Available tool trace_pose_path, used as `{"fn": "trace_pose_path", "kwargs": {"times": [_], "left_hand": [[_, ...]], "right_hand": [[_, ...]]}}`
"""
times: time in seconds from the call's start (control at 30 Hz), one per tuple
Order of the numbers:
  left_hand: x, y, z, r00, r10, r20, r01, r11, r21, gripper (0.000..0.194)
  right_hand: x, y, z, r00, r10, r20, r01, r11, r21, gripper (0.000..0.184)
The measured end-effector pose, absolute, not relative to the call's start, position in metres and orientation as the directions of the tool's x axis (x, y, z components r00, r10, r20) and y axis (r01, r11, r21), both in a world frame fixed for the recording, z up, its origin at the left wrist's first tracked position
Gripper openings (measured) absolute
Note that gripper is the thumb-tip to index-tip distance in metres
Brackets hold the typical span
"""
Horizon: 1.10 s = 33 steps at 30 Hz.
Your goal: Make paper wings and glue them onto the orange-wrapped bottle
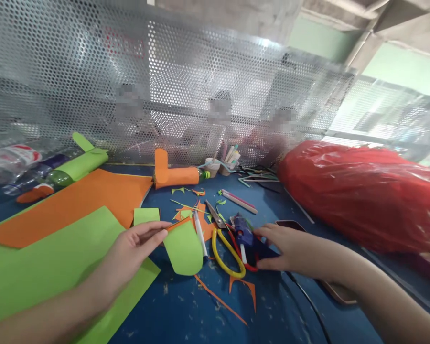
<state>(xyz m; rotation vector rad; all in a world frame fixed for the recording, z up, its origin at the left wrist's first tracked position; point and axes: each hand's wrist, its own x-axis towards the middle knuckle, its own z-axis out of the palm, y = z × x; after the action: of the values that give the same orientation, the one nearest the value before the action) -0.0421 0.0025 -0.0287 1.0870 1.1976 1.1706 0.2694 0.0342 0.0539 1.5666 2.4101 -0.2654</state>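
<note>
My left hand (143, 241) pinches a green paper cutout (184, 251) with one rounded end, by its orange folded edge. Around the dark blue handle of a glue gun (242, 229) on the table, my right hand (279, 246) has its thumb and fingers curled. A white glue stick pokes out of the gun's rear. Beside it lie scissors (218, 255) with yellow handles, overlapping a red-handled pair (251, 267) partly hidden by the gun. A white marker (200, 234) rests between the cutout and the yellow scissors, among orange and green paper scraps (243, 284).
Large green (57, 258) and orange (93, 200) sheets cover the left side. Behind stand an orange-wrapped bottle (177, 177) and cups of sticks (229, 165); a green-wrapped bottle (75, 167) lies left. A red plastic bag (361, 191) bulges at right, near a phone (338, 291) and black cord (308, 298).
</note>
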Motion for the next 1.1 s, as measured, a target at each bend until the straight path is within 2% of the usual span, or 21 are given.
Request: {"fn": "trace_pose_path", "kwargs": {"times": [0.13, 0.27, 0.33, 0.4, 0.5, 0.57, 0.67, 0.83, 0.97, 1.1], "left_hand": [[-0.043, 0.006, -0.033, 0.019, 0.991, -0.134, -0.138, 0.135, 0.981, 0.03], [-0.041, 0.007, -0.034, 0.009, 0.99, -0.141, -0.188, 0.14, 0.972, 0.034], [-0.04, 0.007, -0.032, 0.003, 0.987, -0.159, -0.206, 0.156, 0.966, 0.035], [-0.039, 0.006, -0.031, 0.002, 0.984, -0.18, -0.226, 0.176, 0.958, 0.036], [-0.04, 0.007, -0.032, 0.007, 0.986, -0.168, -0.246, 0.164, 0.955, 0.035], [-0.041, 0.007, -0.035, 0.013, 0.99, -0.141, -0.247, 0.14, 0.959, 0.034], [-0.041, 0.007, -0.036, 0.038, 0.992, -0.117, -0.212, 0.123, 0.97, 0.034], [-0.039, 0.005, -0.033, 0.058, 0.991, -0.123, -0.175, 0.132, 0.976, 0.033], [-0.039, 0.003, -0.031, 0.061, 0.99, -0.131, -0.132, 0.138, 0.982, 0.029], [-0.039, 0.0, -0.029, 0.06, 0.991, -0.123, -0.105, 0.129, 0.986, 0.026]], "right_hand": [[0.283, 0.035, 0.036, -0.463, 0.869, -0.172, 0.885, 0.465, -0.034, 0.03], [0.299, 0.03, 0.027, -0.572, 0.819, 0.048, 0.809, 0.573, -0.131, 0.029], [0.296, 0.021, 0.031, -0.572, 0.814, 0.097, 0.788, 0.579, -0.21, 0.03], [0.284, 0.011, 0.038, -0.518, 0.853, 0.068, 0.792, 0.508, -0.337, 0.032], [0.253, -0.002, 0.046, -0.357, 0.934, -0.015, 0.776, 0.287, -0.561, 0.042], [0.232, -0.007, 0.046, -0.398, 0.912, -0.104, 0.667, 0.209, -0.715, 0.052], [0.208, -0.012, 0.037, -0.437, 0.894, -0.098, 0.487, 0.144, -0.862, 0.046], [0.193, -0.025, 0.019, -0.446, 0.895, -0.009, 0.41, 0.195, -0.891, 0.048], [0.191, -0.034, 0.017, -0.485, 0.873, -0.047, 0.445, 0.2, -0.873, 0.048], [0.189, -0.033, 0.017, -0.5, 0.859, -0.111, 0.454, 0.151, -0.878, 0.056]]}}
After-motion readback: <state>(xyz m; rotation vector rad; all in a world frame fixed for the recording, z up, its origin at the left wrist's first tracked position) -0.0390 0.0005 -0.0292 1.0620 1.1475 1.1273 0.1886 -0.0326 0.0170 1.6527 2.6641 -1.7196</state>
